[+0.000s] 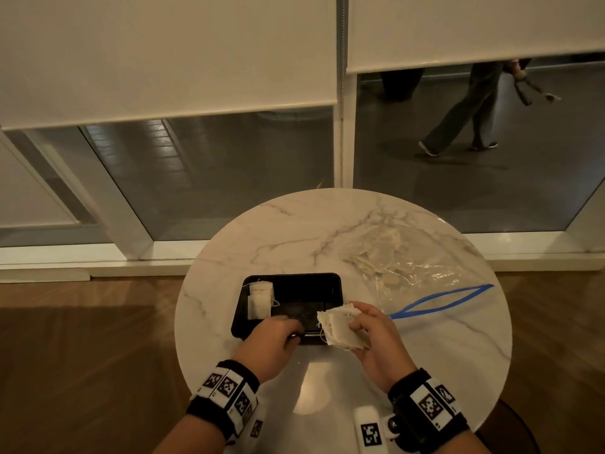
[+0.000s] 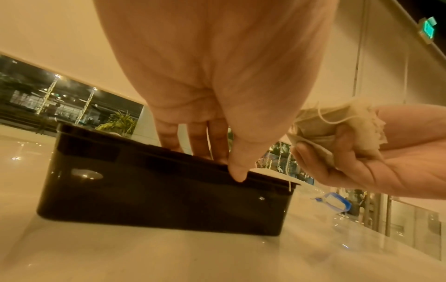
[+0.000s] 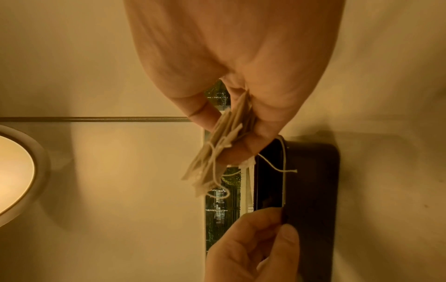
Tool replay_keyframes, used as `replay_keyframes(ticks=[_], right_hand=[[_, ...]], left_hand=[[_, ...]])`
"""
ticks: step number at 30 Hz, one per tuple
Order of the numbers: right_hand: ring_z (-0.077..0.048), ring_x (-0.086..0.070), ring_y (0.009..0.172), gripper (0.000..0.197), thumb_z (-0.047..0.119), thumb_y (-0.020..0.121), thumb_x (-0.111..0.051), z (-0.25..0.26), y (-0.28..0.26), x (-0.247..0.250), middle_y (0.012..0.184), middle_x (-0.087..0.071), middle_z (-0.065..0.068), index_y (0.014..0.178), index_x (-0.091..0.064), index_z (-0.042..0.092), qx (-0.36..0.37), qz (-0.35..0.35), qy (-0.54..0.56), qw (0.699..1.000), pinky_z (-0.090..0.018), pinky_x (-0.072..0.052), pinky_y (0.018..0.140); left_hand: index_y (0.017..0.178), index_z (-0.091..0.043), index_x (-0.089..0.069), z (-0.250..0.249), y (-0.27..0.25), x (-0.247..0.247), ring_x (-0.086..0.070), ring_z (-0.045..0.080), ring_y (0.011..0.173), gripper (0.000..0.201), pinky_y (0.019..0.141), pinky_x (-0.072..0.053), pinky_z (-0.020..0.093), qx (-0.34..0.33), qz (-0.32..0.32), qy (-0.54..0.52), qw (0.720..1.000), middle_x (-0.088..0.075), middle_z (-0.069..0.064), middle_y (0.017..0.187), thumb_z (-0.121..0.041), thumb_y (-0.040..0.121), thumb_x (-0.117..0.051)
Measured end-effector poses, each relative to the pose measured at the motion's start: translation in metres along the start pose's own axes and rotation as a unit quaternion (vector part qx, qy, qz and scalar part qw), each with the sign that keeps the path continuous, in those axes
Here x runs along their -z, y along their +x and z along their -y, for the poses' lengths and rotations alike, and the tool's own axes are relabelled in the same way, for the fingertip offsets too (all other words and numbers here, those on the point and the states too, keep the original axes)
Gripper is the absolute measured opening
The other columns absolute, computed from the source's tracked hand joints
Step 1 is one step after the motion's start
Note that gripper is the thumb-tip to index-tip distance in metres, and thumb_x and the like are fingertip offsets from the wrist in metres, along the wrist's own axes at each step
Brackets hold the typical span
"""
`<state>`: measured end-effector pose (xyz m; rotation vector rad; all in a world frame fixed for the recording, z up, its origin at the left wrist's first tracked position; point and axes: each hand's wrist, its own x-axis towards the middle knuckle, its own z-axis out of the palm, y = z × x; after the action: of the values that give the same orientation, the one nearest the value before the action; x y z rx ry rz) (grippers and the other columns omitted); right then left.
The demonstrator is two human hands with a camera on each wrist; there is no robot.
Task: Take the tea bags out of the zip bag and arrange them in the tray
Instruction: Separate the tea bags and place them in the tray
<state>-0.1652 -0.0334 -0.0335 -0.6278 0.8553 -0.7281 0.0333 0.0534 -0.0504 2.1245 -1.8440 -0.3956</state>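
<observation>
The left hand (image 1: 273,335) pinches the tray (image 1: 332,283) rim, likely steadying it on the tabletop (image 1: 294,231), while the right hand (image 1: 373,332) clasps a bunch of tea bags (image 1: 337,326) beside it for placing; more remain in the zip bag (image 1: 409,267).

We are looking at a round marble worktop (image 1: 294,231) standing on a wood floor (image 1: 82,339). Beyond it, roller blinds (image 1: 163,54) are hanging partway down the windows (image 1: 209,172), and a passer-by (image 1: 465,106) is walking outside.
</observation>
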Motion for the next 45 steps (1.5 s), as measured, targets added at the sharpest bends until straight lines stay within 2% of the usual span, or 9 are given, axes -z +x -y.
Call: replay_keyframes(ticks=[13,17,20,23,26,32,35,41,45], right_hand=[[-0.031,-0.066,0.099,0.045,-0.018,0.089,-0.050,-0.002,0.000,-0.003,0.115,-0.065,-0.018,0.123,-0.057,0.010,0.039,0.016,0.005,0.999,-0.036,-0.059,0.061],[-0.031,-0.068,0.101,0.047,-0.018,0.088,-0.056,-0.008,0.003,-0.004,0.116,-0.068,-0.018,0.125,-0.056,0.010,0.062,0.021,-0.006,0.998,-0.039,-0.060,0.067],[-0.031,-0.070,0.106,0.052,-0.015,0.085,-0.064,-0.015,0.005,-0.005,0.115,-0.072,-0.014,0.124,-0.057,0.018,0.084,0.017,-0.030,0.996,-0.049,-0.059,0.087],[-0.032,-0.068,0.110,0.059,-0.014,0.080,-0.071,-0.024,0.007,-0.009,0.116,-0.072,-0.013,0.127,-0.056,0.018,0.104,0.016,-0.038,0.994,-0.054,-0.054,0.097],[-0.031,-0.069,0.109,0.056,-0.011,0.080,-0.073,-0.029,0.006,-0.014,0.116,-0.072,-0.013,0.127,-0.057,0.016,0.113,0.027,-0.043,0.992,-0.050,-0.056,0.095],[-0.031,-0.069,0.109,0.040,0.002,0.089,-0.070,-0.030,0.002,-0.017,0.116,-0.072,-0.012,0.125,-0.060,0.016,0.079,0.085,-0.076,0.990,-0.046,-0.057,0.089],[-0.034,-0.069,0.109,0.041,0.005,0.089,-0.071,-0.032,0.002,-0.016,0.118,-0.071,-0.015,0.126,-0.059,0.015,0.064,0.095,-0.078,0.990,-0.044,-0.058,0.082],[-0.032,-0.070,0.109,0.037,0.003,0.089,-0.070,-0.031,0.004,-0.015,0.116,-0.072,-0.013,0.123,-0.061,0.016,0.068,0.095,-0.077,0.990,-0.045,-0.059,0.081],[-0.031,-0.069,0.109,0.037,0.002,0.089,-0.070,-0.031,0.004,-0.015,0.117,-0.072,-0.013,0.123,-0.062,0.017,0.065,0.093,-0.073,0.991,-0.044,-0.059,0.080]], left_hand=[[0.120,-0.025,-0.067,0.001,-0.001,0.000,-0.059,0.008,0.102,0.023,0.094,-0.049,0.025,-0.002,-0.006,-0.008,1.000,-0.065,-0.006,0.112,-0.023,0.100,-0.056],[0.117,-0.025,-0.068,-0.007,-0.006,0.011,-0.060,0.003,0.098,0.021,0.090,-0.051,0.024,0.033,-0.065,-0.080,0.994,-0.067,-0.011,0.106,-0.027,0.102,-0.053],[0.103,-0.020,-0.072,-0.024,-0.013,0.025,-0.066,0.004,0.084,0.023,0.078,-0.054,0.021,0.081,-0.111,-0.294,0.946,-0.073,-0.006,0.089,-0.029,0.104,-0.051],[0.103,-0.014,-0.072,-0.037,-0.016,0.030,-0.069,0.011,0.077,0.016,0.072,-0.056,0.028,0.110,-0.063,-0.453,0.883,-0.074,-0.002,0.083,-0.024,0.100,-0.060],[0.107,-0.012,-0.071,-0.037,-0.017,0.025,-0.071,0.014,0.081,0.013,0.068,-0.056,0.027,0.115,-0.075,-0.471,0.871,-0.076,0.002,0.091,-0.014,0.095,-0.068],[0.108,-0.007,-0.069,-0.038,-0.021,0.025,-0.075,0.021,0.091,0.015,0.074,-0.060,0.029,0.122,-0.104,-0.506,0.848,-0.078,0.008,0.097,-0.009,0.093,-0.069],[0.107,-0.007,-0.069,-0.037,-0.022,0.026,-0.075,0.024,0.088,0.015,0.073,-0.062,0.035,0.134,-0.106,-0.504,0.846,-0.077,0.010,0.094,-0.011,0.092,-0.071],[0.096,-0.007,-0.072,-0.033,-0.024,0.033,-0.072,0.015,0.075,0.009,0.063,-0.055,0.022,0.147,-0.152,-0.498,0.841,-0.076,0.007,0.087,-0.012,0.097,-0.063],[0.096,-0.007,-0.072,-0.031,-0.024,0.037,-0.069,0.012,0.070,0.008,0.062,-0.055,0.023,0.149,-0.157,-0.488,0.846,-0.076,0.004,0.080,-0.009,0.096,-0.065]])
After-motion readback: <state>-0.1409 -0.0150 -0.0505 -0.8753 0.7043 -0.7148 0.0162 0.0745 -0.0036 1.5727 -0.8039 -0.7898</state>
